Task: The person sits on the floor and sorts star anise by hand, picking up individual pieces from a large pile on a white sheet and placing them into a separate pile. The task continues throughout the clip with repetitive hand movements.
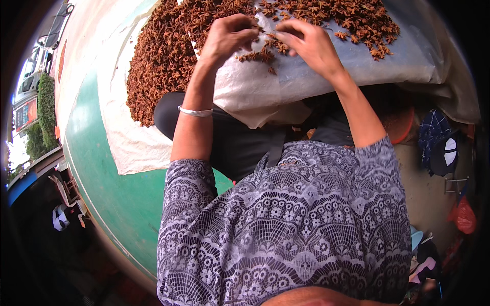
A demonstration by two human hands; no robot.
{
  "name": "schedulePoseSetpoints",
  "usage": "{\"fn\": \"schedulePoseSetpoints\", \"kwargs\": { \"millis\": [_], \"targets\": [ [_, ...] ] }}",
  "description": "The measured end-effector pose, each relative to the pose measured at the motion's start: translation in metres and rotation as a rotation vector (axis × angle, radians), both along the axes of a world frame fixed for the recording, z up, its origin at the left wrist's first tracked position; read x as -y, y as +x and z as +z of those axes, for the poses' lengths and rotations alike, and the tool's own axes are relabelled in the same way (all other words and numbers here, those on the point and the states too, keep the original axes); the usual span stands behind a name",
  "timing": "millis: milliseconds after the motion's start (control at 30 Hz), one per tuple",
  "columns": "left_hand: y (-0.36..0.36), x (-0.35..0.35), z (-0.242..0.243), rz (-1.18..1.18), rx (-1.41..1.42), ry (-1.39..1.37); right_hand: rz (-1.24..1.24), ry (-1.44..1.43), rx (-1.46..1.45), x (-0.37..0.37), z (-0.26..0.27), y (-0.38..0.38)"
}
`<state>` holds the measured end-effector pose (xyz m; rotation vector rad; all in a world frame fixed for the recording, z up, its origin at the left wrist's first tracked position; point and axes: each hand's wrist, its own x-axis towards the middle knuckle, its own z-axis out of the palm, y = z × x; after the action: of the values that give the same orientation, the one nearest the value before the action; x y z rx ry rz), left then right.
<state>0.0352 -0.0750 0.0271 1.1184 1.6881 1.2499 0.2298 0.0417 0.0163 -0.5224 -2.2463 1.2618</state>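
Over the plastic-covered table (pixel 249 103), both of my hands are raised close together. My left hand (pixel 231 38), with a silver bangle on its wrist, pinches a small dark piece of star anise (pixel 261 29) between thumb and fingers. Facing it, my right hand (pixel 310 44) has its thumb and forefinger bent near that piece. Blur hides whether the right fingertips hold anything. Beneath and between the hands lie a few loose star anise pods (pixel 265 55). A larger spread of star anise (pixel 340 19) covers the plastic beyond my right hand.
A big heap of star anise (pixel 160 72) lies on a pale sheet (pixel 122 149) over the green floor (pixel 95 153) at left. Under the table at right is a red-rimmed basin (pixel 407 126). A red plastic bag (pixel 464 216) hangs at the far right.
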Motion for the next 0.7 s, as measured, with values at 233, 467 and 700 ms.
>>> {"fn": "schedulePoseSetpoints", "kwargs": {
  "millis": [233,467,700],
  "targets": [
    [0.017,-0.005,-0.006,0.208,-0.373,0.199,-0.125,-0.11,-0.079,0.004,0.007,-0.053],
    [0.026,-0.001,-0.003,0.277,-0.843,0.412,-0.105,-0.666,-0.16,0.007,-0.003,-0.061],
    [0.03,0.002,0.006,0.208,-0.677,0.378,0.004,-0.951,-0.424,0.004,-0.019,-0.059]
  ]
}}
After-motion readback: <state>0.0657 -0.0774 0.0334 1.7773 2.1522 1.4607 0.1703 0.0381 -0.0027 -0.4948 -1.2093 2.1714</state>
